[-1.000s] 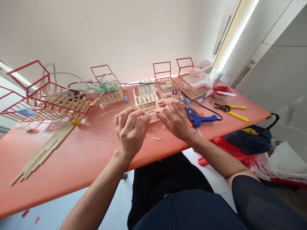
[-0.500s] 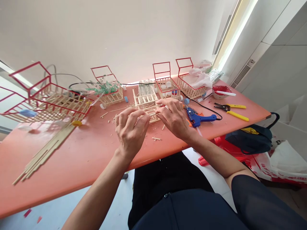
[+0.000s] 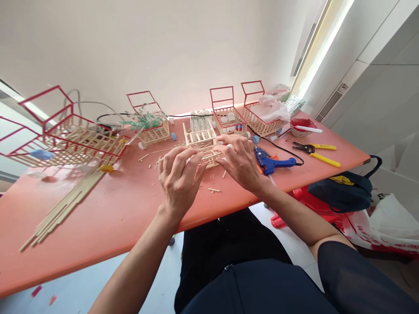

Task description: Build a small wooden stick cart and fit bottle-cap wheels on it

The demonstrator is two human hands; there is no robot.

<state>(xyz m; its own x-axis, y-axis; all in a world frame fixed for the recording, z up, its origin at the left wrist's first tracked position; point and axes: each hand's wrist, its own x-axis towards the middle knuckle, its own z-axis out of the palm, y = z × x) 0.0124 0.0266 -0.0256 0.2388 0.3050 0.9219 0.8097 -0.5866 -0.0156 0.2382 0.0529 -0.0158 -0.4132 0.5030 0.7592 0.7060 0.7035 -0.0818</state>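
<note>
An unpainted stick frame (image 3: 200,137) lies at the middle of the orange table, its near part between my hands. My left hand (image 3: 182,178) is closed at the frame's left side, thumb and fingers curled toward each other around something I cannot make out. At the right side my right hand (image 3: 240,161) has its fingertips on the frame's sticks, fingers bent and thumb below. Short stick offcuts (image 3: 214,190) are scattered in front and to the left. The blue glue gun (image 3: 274,162) lies just right of my right hand.
Red-trimmed stick carts stand along the back, among them one with white caps (image 3: 229,120) and one with green sprigs (image 3: 148,122). Long sticks (image 3: 65,207) lie at left. Yellow-handled pliers (image 3: 316,152) and a red-stained bowl (image 3: 303,126) are at right. A black cable crosses the table.
My left thumb and fingers have shifted slightly at the frame, and the thumb sits a little apart from before. The whole view has moved slightly.
</note>
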